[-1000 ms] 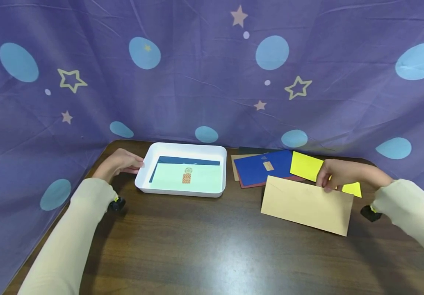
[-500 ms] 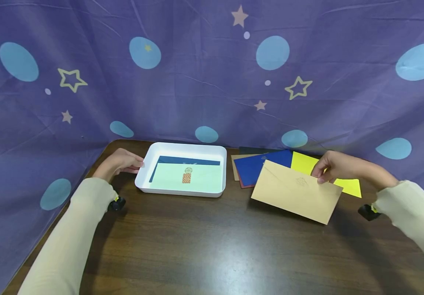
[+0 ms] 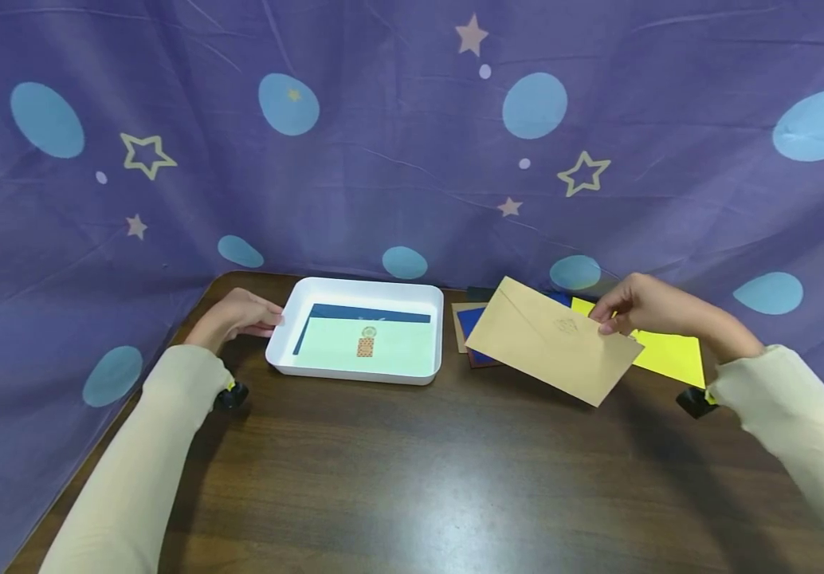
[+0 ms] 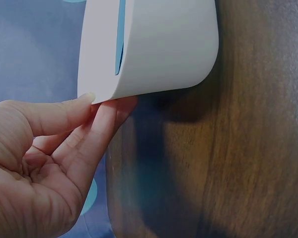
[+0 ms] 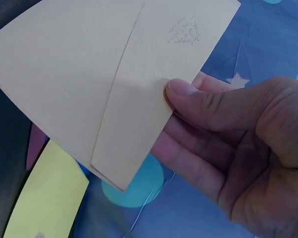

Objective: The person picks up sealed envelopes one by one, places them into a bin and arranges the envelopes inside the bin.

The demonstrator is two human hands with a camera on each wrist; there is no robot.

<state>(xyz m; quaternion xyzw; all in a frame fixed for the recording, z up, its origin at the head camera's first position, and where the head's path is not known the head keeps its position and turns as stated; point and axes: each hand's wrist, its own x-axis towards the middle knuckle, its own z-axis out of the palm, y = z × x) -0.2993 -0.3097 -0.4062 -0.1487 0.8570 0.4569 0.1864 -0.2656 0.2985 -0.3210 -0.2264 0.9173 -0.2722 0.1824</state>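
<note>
My left hand (image 3: 241,313) pinches the left rim of a white tray (image 3: 355,378); in the left wrist view the thumb (image 4: 64,115) lies on the rim and fingers are under it. Inside the tray a mint-green envelope (image 3: 329,344) with a patterned stamp and round postmark overlaps a dark blue envelope (image 3: 336,312). Over the table at the right, my right hand (image 3: 641,307) holds a tan envelope (image 3: 548,339) by its far edge, tilted. The right wrist view shows the thumb on the flap side of this envelope (image 5: 69,74), near a faint printed mark.
Behind and below the tan envelope lie a blue envelope (image 3: 469,321), another tan one (image 3: 457,307), a dark one (image 3: 480,293) and a yellow one (image 3: 670,356). A purple patterned curtain (image 3: 412,159) rises at the back edge of the brown wooden table (image 3: 355,462).
My right hand has raised the tan envelope and moved it left and back, tilting it so that it covers more of the blue envelope. The left hand and tray stay in place.
</note>
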